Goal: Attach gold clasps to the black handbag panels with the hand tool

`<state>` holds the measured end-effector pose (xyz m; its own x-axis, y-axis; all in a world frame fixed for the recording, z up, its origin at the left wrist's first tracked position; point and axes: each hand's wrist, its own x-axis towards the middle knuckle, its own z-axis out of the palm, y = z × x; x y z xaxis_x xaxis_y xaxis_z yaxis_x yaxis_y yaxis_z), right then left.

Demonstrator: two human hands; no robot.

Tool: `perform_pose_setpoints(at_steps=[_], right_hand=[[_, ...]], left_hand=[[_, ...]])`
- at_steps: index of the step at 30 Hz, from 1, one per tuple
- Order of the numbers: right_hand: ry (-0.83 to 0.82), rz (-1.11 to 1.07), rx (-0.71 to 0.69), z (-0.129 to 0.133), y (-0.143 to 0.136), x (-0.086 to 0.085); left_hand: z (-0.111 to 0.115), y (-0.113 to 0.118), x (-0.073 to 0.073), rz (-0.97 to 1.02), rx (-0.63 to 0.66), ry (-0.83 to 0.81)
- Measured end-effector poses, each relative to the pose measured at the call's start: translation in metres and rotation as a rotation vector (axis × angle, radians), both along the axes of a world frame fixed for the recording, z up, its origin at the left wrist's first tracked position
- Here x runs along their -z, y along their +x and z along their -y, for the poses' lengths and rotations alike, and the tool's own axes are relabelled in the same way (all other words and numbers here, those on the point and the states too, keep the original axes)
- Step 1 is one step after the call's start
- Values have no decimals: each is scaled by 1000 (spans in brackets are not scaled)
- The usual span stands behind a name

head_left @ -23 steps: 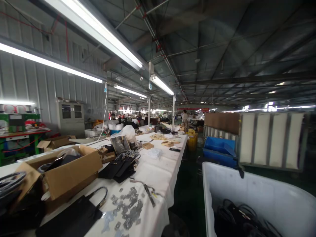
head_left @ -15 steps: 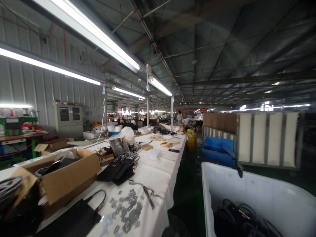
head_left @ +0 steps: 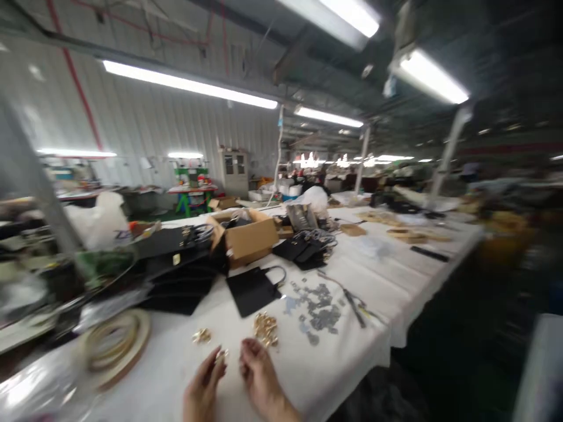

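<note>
My left hand (head_left: 206, 381) is over the near part of the white-covered table, thumb and fingers pinched on a small shiny gold metal piece (head_left: 223, 355). Close beside it, my right hand (head_left: 259, 372) has its fingers curled together; whatever is in them is hidden. Just past the right hand lies a pile of gold metal pieces (head_left: 265, 328), and a smaller gold cluster (head_left: 202, 336) sits beyond the left hand. Farther right, flat grey metal plates (head_left: 319, 308) are scattered. A black bag panel with a handle (head_left: 251, 291) lies flat behind the gold pile.
Rolls of tape (head_left: 116, 346) and clear plastic (head_left: 39, 381) lie at the left. Behind are stacked black pieces (head_left: 176, 281), a cardboard box (head_left: 250, 237) and a dark-handled tool (head_left: 353, 308). The table's right edge drops to a dark floor; part of a pale bin (head_left: 539, 369) shows there.
My view has swung left and down from the aisle and white bin to the table. Both my hands and the gold pieces have come into view.
</note>
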<state>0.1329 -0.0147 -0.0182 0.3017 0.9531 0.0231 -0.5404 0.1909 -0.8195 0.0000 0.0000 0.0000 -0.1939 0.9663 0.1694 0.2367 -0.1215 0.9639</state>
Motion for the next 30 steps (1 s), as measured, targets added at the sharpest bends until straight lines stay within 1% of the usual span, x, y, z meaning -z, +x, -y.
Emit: perform_pose_setpoints(at_steps=[1,2,4,6,9,12,16,19,22,26,30], right_hand=[[-18,-115,5,0,-2,5],[-35,-170,-5,1,-2,9],[-47,-180,-32,0,1,13],[-52,-151,-33,0,6,15],[-58,-49,-5,3,8,15],[-73,133,4,8,5,13],[-57,374,-11,14,5,3],[-65,442,-1,17,6,-2],[-61,495,16,17,5,0],[9,575,49,18,2,4],[85,633,109,20,-1,1]], left_hand=[[-3,-4,7,49,123,2],[-5,-6,13,93,218,12],[-8,-8,23,113,264,28],[-8,-5,28,115,260,59],[-5,-1,27,104,277,97],[-2,-1,25,95,303,124],[-3,-3,27,85,327,141],[-4,-4,28,70,334,144],[-3,-4,29,51,334,134],[-2,-5,30,60,334,101],[-1,-5,30,87,355,109]])
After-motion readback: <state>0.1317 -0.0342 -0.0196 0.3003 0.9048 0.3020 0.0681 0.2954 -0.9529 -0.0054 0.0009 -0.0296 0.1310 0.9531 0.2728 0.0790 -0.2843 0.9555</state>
